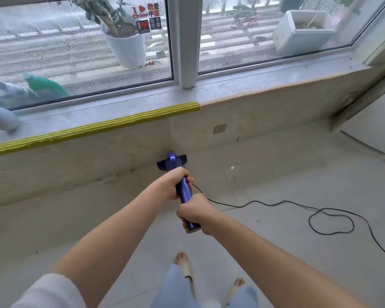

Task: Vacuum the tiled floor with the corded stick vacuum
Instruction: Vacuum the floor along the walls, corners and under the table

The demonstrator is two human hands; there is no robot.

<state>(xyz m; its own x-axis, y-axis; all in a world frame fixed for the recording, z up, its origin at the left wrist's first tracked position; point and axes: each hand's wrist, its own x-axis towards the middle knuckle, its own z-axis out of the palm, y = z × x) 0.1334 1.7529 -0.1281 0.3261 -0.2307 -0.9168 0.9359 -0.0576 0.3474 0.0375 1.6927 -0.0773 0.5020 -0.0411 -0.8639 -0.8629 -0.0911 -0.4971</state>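
A blue stick vacuum [184, 189] points away from me, its dark floor head [162, 166] against the base of the low wall under the window. My left hand [173, 182] grips the handle higher up the stick. My right hand [192, 213] grips the handle's near end. A thin black cord [276, 204] leaves the handle, runs right over the pale tiled floor [276, 236], loops once and passes out of view at the right edge.
A stone window sill [231, 90] with a yellow foam edge strip [98, 127] runs over the low wall. A wall socket [219, 129] sits in that wall. A white panel [373, 130] stands at the right. My feet [182, 261] are on the tiles below.
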